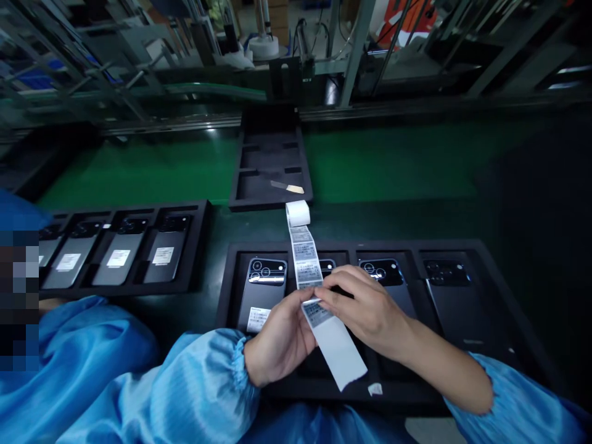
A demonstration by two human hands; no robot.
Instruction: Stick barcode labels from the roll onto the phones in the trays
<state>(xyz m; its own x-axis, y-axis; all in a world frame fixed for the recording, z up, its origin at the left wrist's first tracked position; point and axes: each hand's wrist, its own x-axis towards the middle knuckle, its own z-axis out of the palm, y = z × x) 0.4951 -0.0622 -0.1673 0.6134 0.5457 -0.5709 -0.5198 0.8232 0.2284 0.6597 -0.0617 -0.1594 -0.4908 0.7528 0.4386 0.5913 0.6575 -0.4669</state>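
A torn white scrap lies on the near edge of a black tray holding phones. Over the tray, the left hand and right hand both pinch a label strip, its blank end pointing nearer. The strip runs out to its roll, near a farther tray bearing a blade-like piece.

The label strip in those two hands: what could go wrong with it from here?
A label might crease or tear, as the left hand and right hand both work at one small spot on the label strip.

The roll at its far end is unheld, so a tug could shift or unwind it.

The white scrap on the near tray could get brushed off.
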